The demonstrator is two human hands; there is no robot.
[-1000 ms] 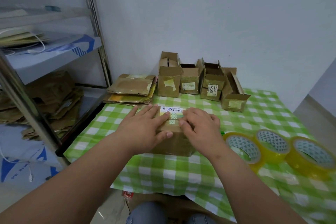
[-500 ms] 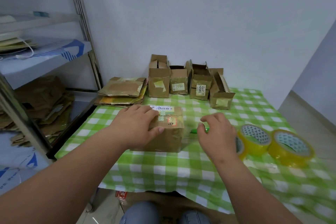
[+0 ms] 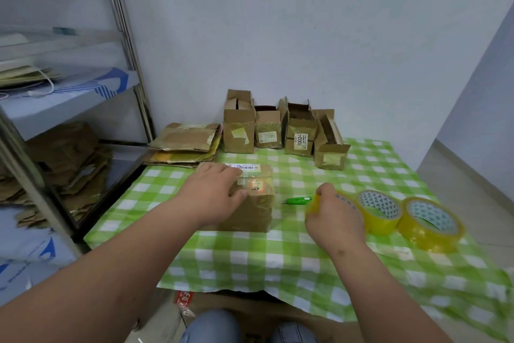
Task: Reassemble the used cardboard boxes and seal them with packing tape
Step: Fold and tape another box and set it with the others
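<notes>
Brown cardboard box (image 3: 250, 200), flaps closed, mid-worktop under the flat-pressing left hand (image 3: 214, 192); right hand (image 3: 331, 214) has left it, fingers now gripping the nearest yellow tape roll (image 3: 338, 199): sealing imminent.

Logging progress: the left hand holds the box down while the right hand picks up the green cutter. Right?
Not quite. In the head view the right hand grips a tape roll, not the cutter, which lies untouched. The left hand does hold the box down.

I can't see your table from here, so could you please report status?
Left hand pressing closed brown cardboard box. Right hand gripping nearest yellow tape roll. Green cutter between them.
</notes>
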